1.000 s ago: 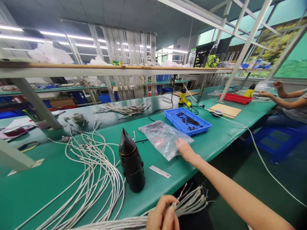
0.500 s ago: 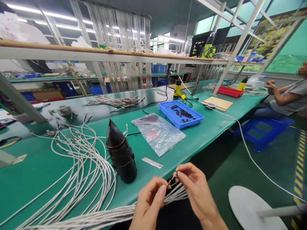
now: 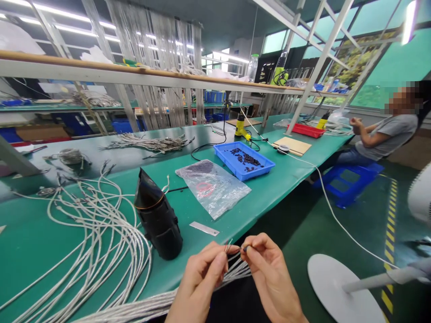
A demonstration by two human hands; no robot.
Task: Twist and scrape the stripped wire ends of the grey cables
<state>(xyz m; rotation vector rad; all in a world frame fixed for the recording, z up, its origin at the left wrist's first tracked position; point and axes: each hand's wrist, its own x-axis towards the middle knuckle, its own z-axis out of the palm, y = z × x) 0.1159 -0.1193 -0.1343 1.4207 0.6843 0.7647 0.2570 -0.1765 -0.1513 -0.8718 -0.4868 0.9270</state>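
Observation:
My left hand (image 3: 202, 273) pinches the end of a cable, from which thin wires (image 3: 228, 245), one of them red, stick up above the fingertips. Just to its right, my right hand (image 3: 271, 269) is closed on a small dark piece (image 3: 246, 248), too small to identify. The fingertips of both hands are nearly touching. Below and behind the hands runs a bundle of white braided cables (image 3: 148, 304), partly hidden by them. More white cables (image 3: 111, 237) lie in loose loops on the green table at left.
A black cylindrical holder (image 3: 160, 220) stands left of my hands. Beyond are a metal ruler (image 3: 204, 228), a clear plastic bag (image 3: 215, 188), a blue tray (image 3: 266, 170) of small dark parts and a yellow heat gun (image 3: 241, 129). At right are a seated person (image 3: 380, 130) and a fan base (image 3: 330, 280).
My view has swung right. The wires at my left fingertips now point upward, apart from my right fingers. My right hand now shows a small dark piece in its pinch.

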